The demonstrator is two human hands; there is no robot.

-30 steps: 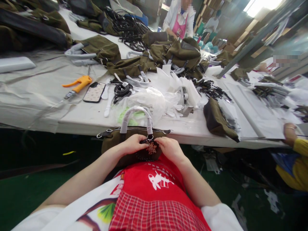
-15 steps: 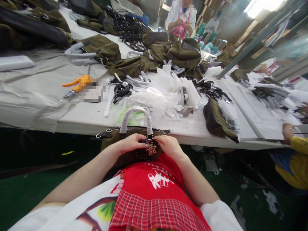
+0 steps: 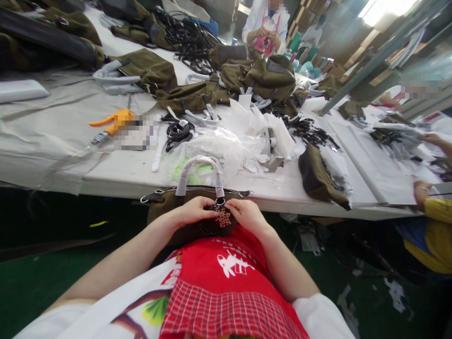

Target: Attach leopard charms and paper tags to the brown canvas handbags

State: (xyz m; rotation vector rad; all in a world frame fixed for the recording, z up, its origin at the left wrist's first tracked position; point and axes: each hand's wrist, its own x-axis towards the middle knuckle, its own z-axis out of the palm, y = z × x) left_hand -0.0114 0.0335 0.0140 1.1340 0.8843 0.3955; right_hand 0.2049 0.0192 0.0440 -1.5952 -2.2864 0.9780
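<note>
An olive handbag (image 3: 160,209) leans between the table edge and my apron, its wrapped handle (image 3: 200,162) standing up. At the foot of the handle's right end is a metal ring (image 3: 220,202), with a flower-shaped charm (image 3: 223,218) hanging below it. My left hand (image 3: 196,210) is closed on the charm's dark upper part, thumb and fingers pinched together left of the ring. From the right, my right hand (image 3: 245,213) pinches close beside the ring; what lies between its fingertips is too small to make out.
Crumpled clear plastic (image 3: 215,146) lies on the white table (image 3: 109,174) behind the bag. Around it are an orange air gun (image 3: 118,122), a coiled black strap (image 3: 179,131), an olive pouch (image 3: 323,174) and several olive bags (image 3: 261,77). A co-worker's yellow sleeve (image 3: 438,212) is at right.
The charm has shifted and turned slightly to the right. Both my hands stay at the ring with barely any movement. At far right another person's arm has come into view over the table.
</note>
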